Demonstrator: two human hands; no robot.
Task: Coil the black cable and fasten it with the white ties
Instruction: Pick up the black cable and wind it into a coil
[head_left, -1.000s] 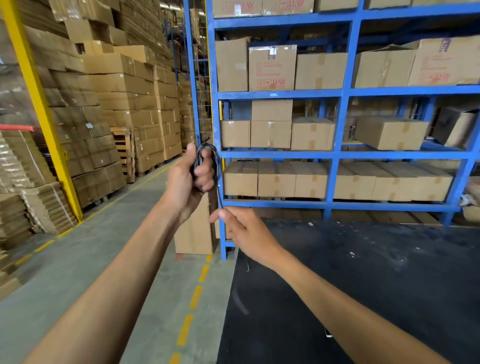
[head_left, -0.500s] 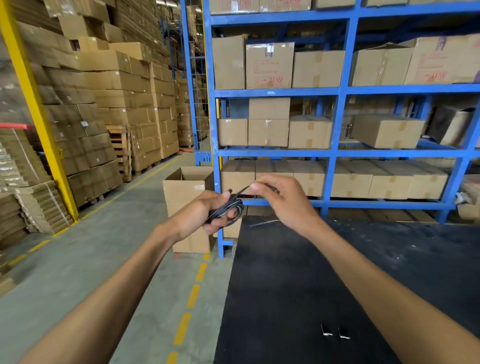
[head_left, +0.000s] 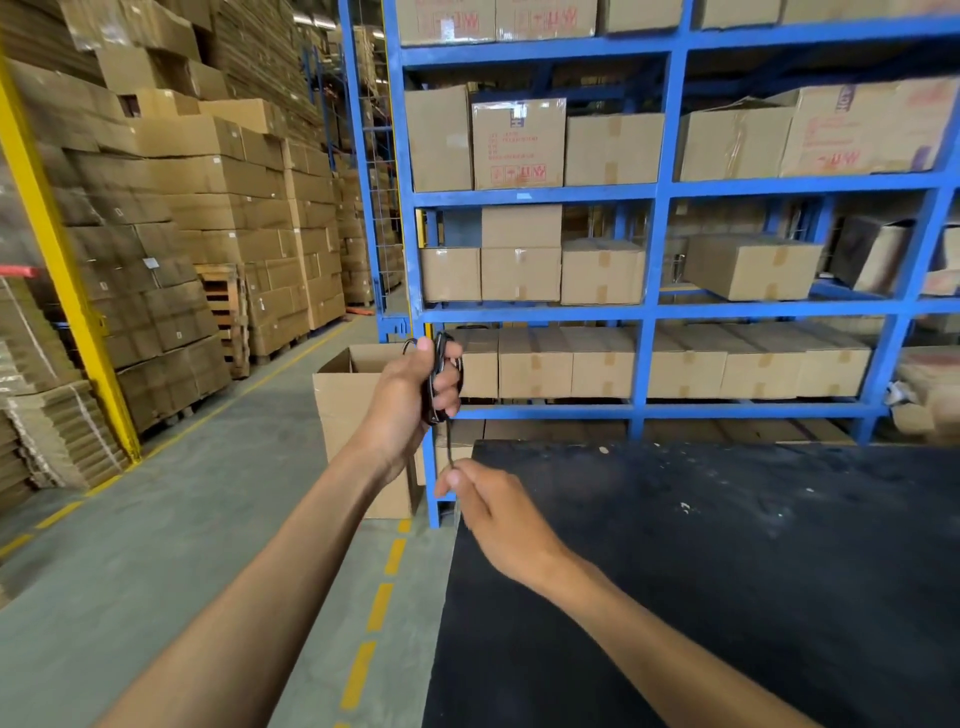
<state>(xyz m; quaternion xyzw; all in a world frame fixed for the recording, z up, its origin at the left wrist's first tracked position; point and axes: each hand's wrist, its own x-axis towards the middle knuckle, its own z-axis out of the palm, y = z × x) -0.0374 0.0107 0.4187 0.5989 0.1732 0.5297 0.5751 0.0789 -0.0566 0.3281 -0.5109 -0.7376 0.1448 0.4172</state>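
My left hand (head_left: 410, 395) is raised in front of the blue rack and grips the coiled loops of the black cable (head_left: 439, 379), which stand upright between thumb and fingers. A loose strand of the cable drops from the coil down to my right hand (head_left: 493, 512), which pinches it between thumb and fingertips just over the left edge of the black table (head_left: 727, 571). No white ties show in this view.
A blue shelving rack (head_left: 649, 306) full of cardboard boxes stands behind the table. An open cardboard box (head_left: 348, 410) sits on the floor beside the rack's corner post. Stacked cartons on pallets and a yellow post (head_left: 57, 260) line the aisle at left.
My left hand has lifted and turned the coil upright. My right hand has dropped from beside the coil to below it, drawing the loose strand downward. The view tilted up, hiding the small white pieces on the table.
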